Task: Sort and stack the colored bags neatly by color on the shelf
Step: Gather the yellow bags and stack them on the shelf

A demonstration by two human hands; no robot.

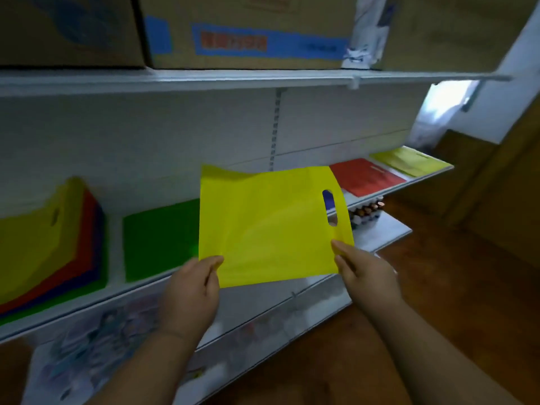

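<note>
I hold a flat yellow bag (271, 226) with a cut-out handle in front of the white shelf (140, 286). My left hand (191, 290) pinches its lower left corner and my right hand (363, 271) pinches its lower right corner. On the shelf at the left lies a mixed pile of bags (49, 244), yellow on top with red, blue and green edges showing. A green stack (160, 238) sits beside it, partly hidden by the held bag. Farther right lie a red stack (366, 176) and a yellow stack (409, 162).
Cardboard boxes (248, 30) fill the shelf above. A lower shelf (382, 229) holds small bottles (366, 213) and printed packets (96, 340). A wooden floor (438, 287) and wooden furniture (482, 185) lie to the right.
</note>
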